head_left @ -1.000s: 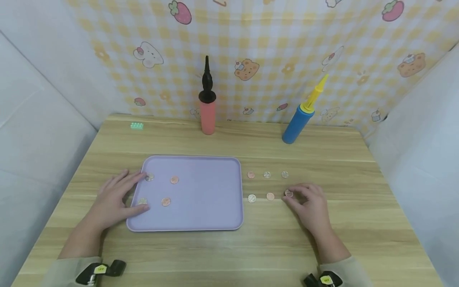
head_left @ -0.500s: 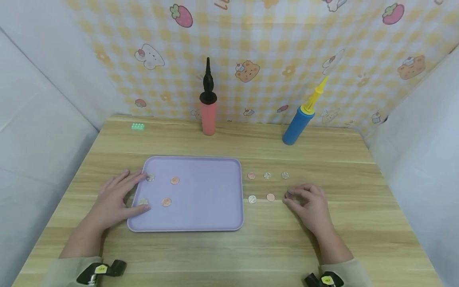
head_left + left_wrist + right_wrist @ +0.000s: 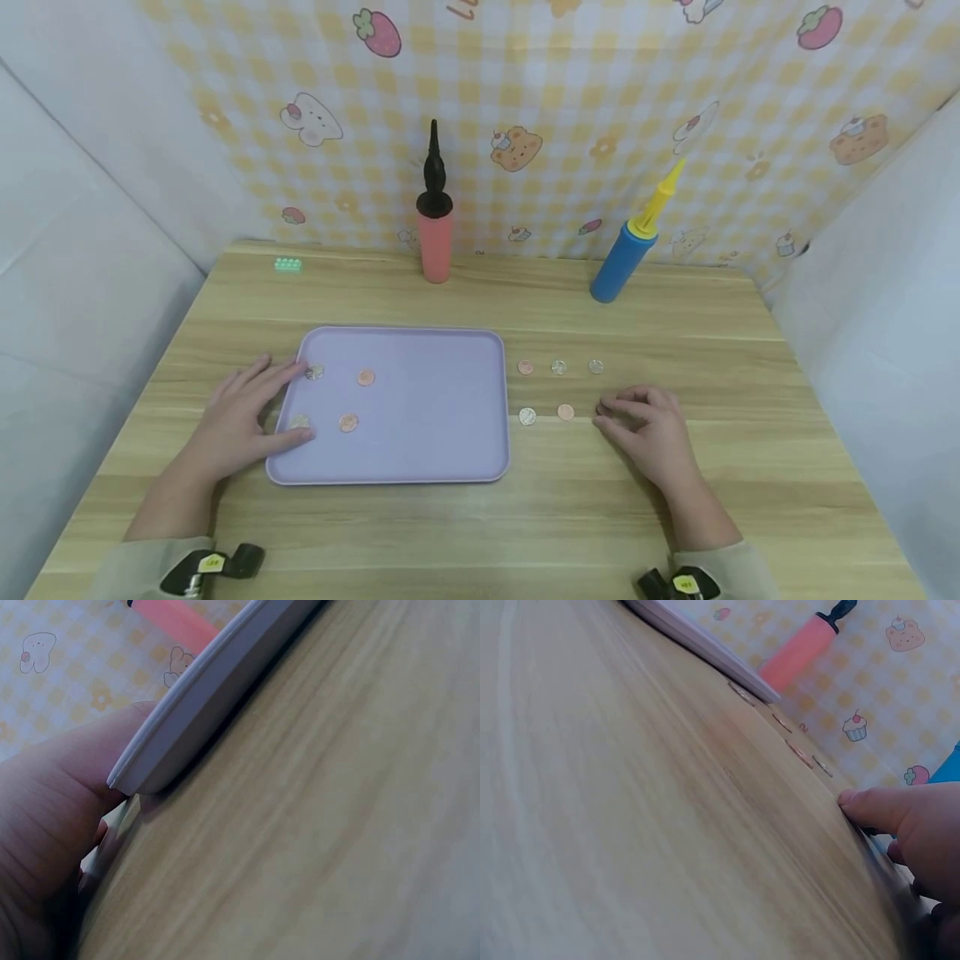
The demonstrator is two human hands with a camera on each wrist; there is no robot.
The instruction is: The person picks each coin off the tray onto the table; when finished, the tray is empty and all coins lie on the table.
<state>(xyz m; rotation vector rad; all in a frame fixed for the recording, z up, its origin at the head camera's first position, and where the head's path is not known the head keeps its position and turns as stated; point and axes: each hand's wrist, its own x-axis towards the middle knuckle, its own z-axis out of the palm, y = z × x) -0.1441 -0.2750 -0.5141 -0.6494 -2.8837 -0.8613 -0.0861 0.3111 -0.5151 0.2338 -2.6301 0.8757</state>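
Note:
In the head view my left hand [image 3: 232, 417] lies across the left edge of a lilac tray [image 3: 427, 400], its thumb and fingertips resting on it. Beside those fingertips are a silver coin [image 3: 315, 372] and another silver coin [image 3: 299, 422]. Two copper coins, an upper one [image 3: 365, 377] and a lower one [image 3: 348, 423], lie further in. On the table right of the tray, my right hand [image 3: 651, 429] pinches a coin, now almost wholly hidden by the fingertips. Near it lie a copper coin [image 3: 566, 412] and a silver coin [image 3: 527, 416].
Behind these sits a row with a copper coin [image 3: 526, 367], a silver coin [image 3: 558, 367] and another silver coin [image 3: 596, 367]. A pink hand pump [image 3: 435, 242], a blue hand pump [image 3: 624, 260] and a green toy brick [image 3: 288, 264] are at the table's back, before a checked cloth.
The coin at my right fingertips showed clearly a second ago and is now nearly covered by them. The left hand, tray and other coins stay as they were.

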